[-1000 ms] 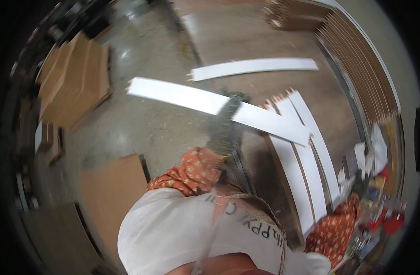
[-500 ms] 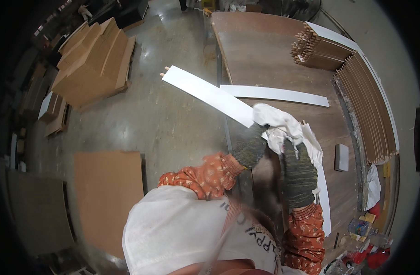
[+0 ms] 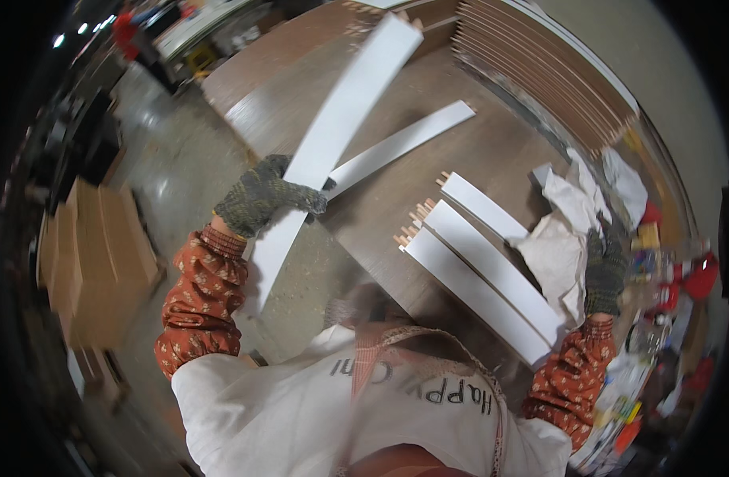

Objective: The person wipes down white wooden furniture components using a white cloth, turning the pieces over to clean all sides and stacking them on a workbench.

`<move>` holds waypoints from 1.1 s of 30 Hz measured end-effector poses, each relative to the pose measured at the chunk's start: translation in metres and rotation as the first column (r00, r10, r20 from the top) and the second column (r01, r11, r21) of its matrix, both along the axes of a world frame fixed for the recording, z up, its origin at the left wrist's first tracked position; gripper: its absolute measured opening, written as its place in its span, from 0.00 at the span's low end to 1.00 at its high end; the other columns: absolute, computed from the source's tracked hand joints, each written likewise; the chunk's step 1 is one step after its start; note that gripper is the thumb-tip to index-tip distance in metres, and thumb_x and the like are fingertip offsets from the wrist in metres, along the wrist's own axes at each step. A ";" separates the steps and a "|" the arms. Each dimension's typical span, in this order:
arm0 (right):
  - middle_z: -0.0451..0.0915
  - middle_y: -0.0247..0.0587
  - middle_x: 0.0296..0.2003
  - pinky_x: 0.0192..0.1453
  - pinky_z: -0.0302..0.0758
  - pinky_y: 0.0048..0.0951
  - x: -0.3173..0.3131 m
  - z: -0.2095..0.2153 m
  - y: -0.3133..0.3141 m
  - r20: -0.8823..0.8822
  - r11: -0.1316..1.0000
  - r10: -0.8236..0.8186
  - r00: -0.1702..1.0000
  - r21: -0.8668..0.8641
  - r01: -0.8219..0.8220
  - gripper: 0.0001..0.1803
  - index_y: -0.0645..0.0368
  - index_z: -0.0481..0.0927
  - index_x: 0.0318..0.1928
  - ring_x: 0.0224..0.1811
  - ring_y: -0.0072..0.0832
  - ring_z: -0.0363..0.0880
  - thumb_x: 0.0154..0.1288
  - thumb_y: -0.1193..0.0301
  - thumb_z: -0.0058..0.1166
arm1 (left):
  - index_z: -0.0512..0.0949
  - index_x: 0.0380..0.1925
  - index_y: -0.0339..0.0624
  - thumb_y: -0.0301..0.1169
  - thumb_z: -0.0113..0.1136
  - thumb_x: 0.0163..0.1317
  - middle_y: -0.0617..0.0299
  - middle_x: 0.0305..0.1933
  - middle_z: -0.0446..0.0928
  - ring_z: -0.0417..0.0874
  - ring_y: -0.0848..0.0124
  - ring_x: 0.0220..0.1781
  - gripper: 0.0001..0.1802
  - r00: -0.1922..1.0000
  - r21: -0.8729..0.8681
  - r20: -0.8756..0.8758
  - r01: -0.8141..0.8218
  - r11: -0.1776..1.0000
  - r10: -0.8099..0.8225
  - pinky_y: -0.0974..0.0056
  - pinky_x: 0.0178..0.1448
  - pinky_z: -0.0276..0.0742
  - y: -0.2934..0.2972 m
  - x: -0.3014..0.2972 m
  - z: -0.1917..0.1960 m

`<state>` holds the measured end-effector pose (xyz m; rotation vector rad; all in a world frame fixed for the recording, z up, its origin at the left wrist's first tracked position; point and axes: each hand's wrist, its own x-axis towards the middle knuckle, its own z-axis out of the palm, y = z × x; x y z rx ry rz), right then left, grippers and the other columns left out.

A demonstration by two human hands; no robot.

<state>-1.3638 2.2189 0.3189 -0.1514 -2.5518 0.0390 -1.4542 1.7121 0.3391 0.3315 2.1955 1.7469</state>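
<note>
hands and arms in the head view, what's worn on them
Both hands, left and right, wear dark grey-green speckled knit work gloves. Both forearms are covered by rust-orange sleeves with a small pale floral print, gathered at the wrists.

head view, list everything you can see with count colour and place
long panel: one, white, held over the table's left edge
thin strip: one, white, flat on the table
dowelled panels: three, white, side by side on the table
cloth: one, white, crumpled at the right
table: one, dark brown, centre
stacked boards: many, brown, on edge along the far right
cardboard stacks: several, tan, on the floor at left
clutter: red and mixed small items, right edge, too blurred to tell
left hand: grey glove, grips the long panel
right hand: grey glove, on the cloth
</note>
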 end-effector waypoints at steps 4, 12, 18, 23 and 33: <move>0.76 0.45 0.51 0.59 0.67 0.33 0.015 0.006 0.004 -0.024 0.981 -0.152 0.988 -0.128 0.147 0.16 0.57 0.75 0.53 0.55 0.37 0.72 0.65 0.71 0.49 | 0.69 0.54 0.36 0.32 0.70 0.42 0.58 0.30 0.80 0.80 0.72 0.32 0.36 0.993 -0.458 -0.014 0.101 0.883 -0.120 0.67 0.38 0.76 0.034 -0.070 0.006; 0.71 0.42 0.57 0.61 0.67 0.27 0.075 0.001 0.023 0.001 0.890 -0.441 0.897 -0.131 0.438 0.20 0.50 0.74 0.56 0.59 0.29 0.69 0.65 0.77 0.44 | 0.72 0.45 0.39 0.50 0.68 0.42 0.49 0.38 0.76 0.79 0.60 0.39 0.34 0.899 -0.920 -0.228 -0.073 0.386 -0.373 0.61 0.44 0.76 0.100 -0.152 -0.106; 0.76 0.44 0.51 0.53 0.71 0.24 0.106 0.018 0.012 -0.046 0.819 -0.465 0.884 0.355 0.450 0.16 0.62 0.75 0.53 0.48 0.25 0.76 0.65 0.73 0.51 | 0.64 0.58 0.37 0.52 0.66 0.45 0.46 0.50 0.72 0.76 0.55 0.51 0.45 0.930 -0.887 -0.168 0.002 0.461 -0.327 0.58 0.54 0.72 0.118 -0.162 -0.111; 0.78 0.42 0.47 0.50 0.73 0.26 0.090 0.013 -0.041 -0.255 0.810 -0.539 0.803 -0.420 0.410 0.17 0.61 0.74 0.54 0.46 0.24 0.77 0.65 0.72 0.51 | 0.56 0.63 0.34 0.51 0.64 0.48 0.42 0.61 0.65 0.67 0.53 0.63 0.48 0.840 -0.936 -0.231 -0.053 0.349 -0.491 0.57 0.65 0.63 0.122 -0.151 -0.116; 0.78 0.49 0.47 0.49 0.74 0.31 0.041 -0.013 -0.119 -0.171 0.928 -0.085 0.982 -0.371 0.016 0.18 0.58 0.75 0.51 0.47 0.37 0.78 0.58 0.78 0.56 | 0.69 0.54 0.34 0.38 0.67 0.52 0.44 0.53 0.73 0.75 0.55 0.55 0.32 0.648 -0.561 -0.628 0.008 0.828 -0.432 0.58 0.57 0.72 0.150 -0.114 -0.076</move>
